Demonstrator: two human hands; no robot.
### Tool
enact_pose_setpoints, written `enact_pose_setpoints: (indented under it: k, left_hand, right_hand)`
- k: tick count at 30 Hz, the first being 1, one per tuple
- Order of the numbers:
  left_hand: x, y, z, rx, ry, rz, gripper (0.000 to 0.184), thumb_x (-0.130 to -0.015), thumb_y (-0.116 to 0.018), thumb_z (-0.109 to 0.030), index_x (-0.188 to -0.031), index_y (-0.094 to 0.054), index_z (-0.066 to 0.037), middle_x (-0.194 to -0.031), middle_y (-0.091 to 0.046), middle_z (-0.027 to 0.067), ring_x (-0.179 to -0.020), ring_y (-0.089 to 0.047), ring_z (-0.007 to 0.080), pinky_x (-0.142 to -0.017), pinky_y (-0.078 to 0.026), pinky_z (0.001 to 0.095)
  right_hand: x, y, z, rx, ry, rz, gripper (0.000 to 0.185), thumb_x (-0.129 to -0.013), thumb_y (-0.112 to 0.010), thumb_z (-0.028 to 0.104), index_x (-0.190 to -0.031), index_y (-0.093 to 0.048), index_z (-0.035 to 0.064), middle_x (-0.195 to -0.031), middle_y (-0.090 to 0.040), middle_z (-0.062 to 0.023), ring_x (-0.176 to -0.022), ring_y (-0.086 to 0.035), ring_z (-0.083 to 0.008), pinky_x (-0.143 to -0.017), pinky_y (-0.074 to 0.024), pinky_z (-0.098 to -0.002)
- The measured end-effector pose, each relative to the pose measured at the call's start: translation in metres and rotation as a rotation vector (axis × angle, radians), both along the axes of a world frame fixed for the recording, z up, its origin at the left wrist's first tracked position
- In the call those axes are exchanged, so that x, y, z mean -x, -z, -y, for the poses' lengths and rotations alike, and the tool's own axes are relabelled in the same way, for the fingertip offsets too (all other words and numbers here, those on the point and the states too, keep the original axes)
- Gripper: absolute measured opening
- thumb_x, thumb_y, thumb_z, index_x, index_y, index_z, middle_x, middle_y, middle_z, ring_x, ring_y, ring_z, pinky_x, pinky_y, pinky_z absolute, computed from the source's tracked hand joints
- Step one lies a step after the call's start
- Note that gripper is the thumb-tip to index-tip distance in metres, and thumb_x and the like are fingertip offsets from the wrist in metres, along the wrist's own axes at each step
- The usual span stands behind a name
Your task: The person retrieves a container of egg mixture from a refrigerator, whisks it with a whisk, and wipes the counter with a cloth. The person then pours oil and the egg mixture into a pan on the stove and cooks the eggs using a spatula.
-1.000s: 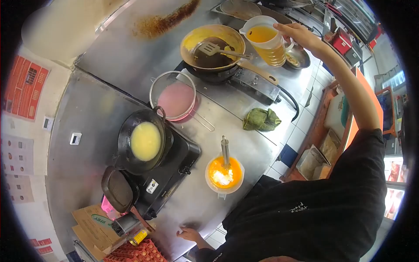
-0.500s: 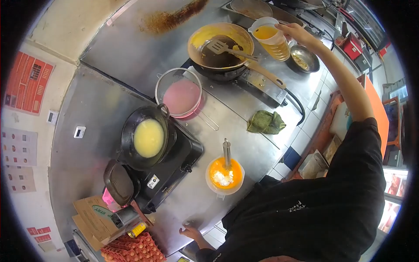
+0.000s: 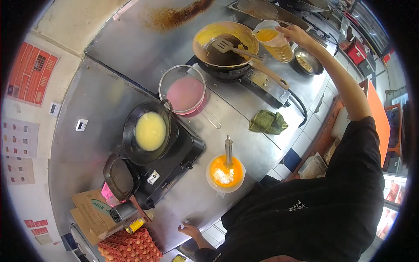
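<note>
My right hand (image 3: 296,35) grips a clear plastic measuring jug (image 3: 278,47) of yellow-orange liquid. The jug is raised beside the wide pan (image 3: 205,54), which has yellow residue and a slotted turner (image 3: 224,46) in it. Just right of the jug sits a small metal bowl (image 3: 310,61) with food scraps. My left hand (image 3: 190,230) is low by the counter's front edge, fingers apart and holding nothing. Closest in front of me stands a jug of orange egg mixture (image 3: 233,177) with white powder (image 3: 223,176) on it and a whisk (image 3: 228,148) standing in it.
A wok (image 3: 131,139) with pale yellow liquid rests on a black portable stove (image 3: 174,172). Behind it a strainer (image 3: 181,72) lies over a pink bowl. A green cloth (image 3: 268,122) lies on the counter. Egg trays (image 3: 131,248), a can (image 3: 134,225), a cardboard box (image 3: 89,209) and a square pan (image 3: 118,179) crowd the left.
The whole view has shifted slightly. My right hand still holds the jug by the wide pan, and my left hand stays near the counter edge.
</note>
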State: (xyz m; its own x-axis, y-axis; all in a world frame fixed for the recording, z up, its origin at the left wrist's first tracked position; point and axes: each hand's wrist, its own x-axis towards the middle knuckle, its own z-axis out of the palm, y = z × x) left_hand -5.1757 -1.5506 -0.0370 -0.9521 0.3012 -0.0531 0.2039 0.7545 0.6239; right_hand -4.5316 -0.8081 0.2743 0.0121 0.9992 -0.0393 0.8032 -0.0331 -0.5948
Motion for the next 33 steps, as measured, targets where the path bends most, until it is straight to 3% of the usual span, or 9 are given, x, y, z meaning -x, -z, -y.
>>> enact_pose_setpoints:
  k: [4, 7, 12, 17, 19, 23, 28, 32, 33]
  left_hand:
    - [0.003, 0.006, 0.004, -0.032, 0.002, 0.036, 0.070, -0.106, -0.050, -0.050, -0.139, -0.033, 0.010, -0.091, -0.059, 0.0218, -0.079, -0.059, 0.0321, -0.070, -0.048, 0.0454]
    - [0.003, 0.007, 0.008, -0.025, 0.012, 0.048, 0.072, -0.106, -0.050, -0.052, -0.139, -0.034, 0.009, -0.089, -0.059, 0.0206, -0.078, -0.059, 0.0315, -0.068, -0.048, 0.0447]
    - [-0.004, -0.002, 0.001, -0.012, -0.017, 0.018, 0.073, -0.105, -0.050, -0.053, -0.139, -0.035, 0.010, -0.090, -0.057, 0.0198, -0.078, -0.057, 0.0317, -0.068, -0.047, 0.0448]
    - [-0.001, 0.001, 0.002, -0.015, 0.005, 0.023, 0.073, -0.106, -0.049, -0.052, -0.140, -0.034, 0.010, -0.098, -0.056, 0.0249, -0.083, -0.058, 0.0347, -0.073, -0.047, 0.0482]
    - [0.001, 0.005, 0.004, -0.015, 0.004, 0.018, 0.072, -0.106, -0.048, -0.052, -0.139, -0.035, 0.010, -0.098, -0.056, 0.0258, -0.084, -0.058, 0.0352, -0.074, -0.047, 0.0487]
    - [0.004, 0.013, 0.006, -0.075, -0.005, 0.001, 0.070, -0.106, -0.047, -0.052, -0.137, -0.036, 0.010, -0.095, -0.056, 0.0261, -0.083, -0.057, 0.0361, -0.075, -0.047, 0.0498]
    - [0.000, 0.006, 0.004, -0.007, 0.010, -0.021, 0.068, -0.106, -0.048, -0.051, -0.136, -0.036, 0.010, -0.091, -0.057, 0.0246, -0.082, -0.058, 0.0369, -0.075, -0.046, 0.0507]
    - [-0.004, -0.001, -0.001, 0.043, -0.027, 0.005, 0.066, -0.106, -0.049, -0.046, -0.136, -0.036, 0.011, -0.091, -0.057, 0.0246, -0.082, -0.058, 0.0374, -0.074, -0.046, 0.0508]
    - [-0.003, 0.000, 0.000, 0.045, -0.026, 0.005, 0.066, -0.106, -0.049, -0.046, -0.136, -0.036, 0.011, -0.091, -0.057, 0.0246, -0.082, -0.058, 0.0374, -0.074, -0.046, 0.0508]
  right_hand:
    - [0.008, -0.002, 0.009, 0.007, 0.034, -0.031, 0.071, -0.092, -0.063, 0.068, -0.086, -0.071, -0.0029, -0.075, -0.062, -0.0059, -0.075, -0.060, -0.0179, -0.069, -0.0462, -0.0331]
    - [-0.011, 0.030, -0.012, -0.069, -0.021, -0.097, 0.069, -0.092, -0.063, 0.067, -0.082, -0.070, -0.0003, -0.074, -0.060, -0.0047, -0.070, -0.057, -0.0168, -0.064, -0.0450, -0.0343]
    - [0.003, 0.020, -0.003, -0.042, 0.042, -0.036, 0.067, -0.091, -0.064, 0.067, -0.077, -0.068, 0.0014, -0.070, -0.057, -0.0039, -0.068, -0.054, -0.0155, -0.062, -0.0433, -0.0337]
    - [0.008, 0.020, -0.004, -0.012, 0.079, 0.017, 0.067, -0.091, -0.064, 0.067, -0.075, -0.067, 0.0016, -0.069, -0.057, -0.0044, -0.069, -0.054, -0.0152, -0.061, -0.0428, -0.0334]
    - [-0.005, 0.037, -0.015, -0.092, 0.066, -0.066, 0.067, -0.091, -0.063, 0.068, -0.078, -0.067, 0.0018, -0.073, -0.059, -0.0046, -0.069, -0.055, -0.0156, -0.059, -0.0432, -0.0348]
    - [-0.001, 0.017, 0.005, -0.065, 0.113, -0.198, 0.070, -0.089, -0.061, 0.069, -0.088, -0.072, -0.0002, -0.078, -0.064, -0.0062, -0.069, -0.060, -0.0171, -0.060, -0.0465, -0.0345]
    - [0.007, 0.000, 0.029, -0.042, 0.238, -0.433, 0.064, -0.092, -0.059, 0.061, -0.104, -0.071, -0.0001, -0.080, -0.059, -0.0007, -0.064, -0.049, -0.0130, -0.052, -0.0367, -0.0292]
    - [0.001, -0.002, 0.030, -0.046, 0.187, -0.430, 0.061, -0.093, -0.059, 0.061, -0.109, -0.072, 0.0040, -0.084, -0.059, -0.0009, -0.064, -0.049, -0.0123, -0.051, -0.0351, -0.0282]
    - [-0.001, 0.000, 0.026, -0.027, 0.180, -0.376, 0.059, -0.093, -0.058, 0.064, -0.105, -0.070, 0.0084, -0.079, -0.054, 0.0022, -0.064, -0.046, -0.0103, -0.054, -0.0352, -0.0278]
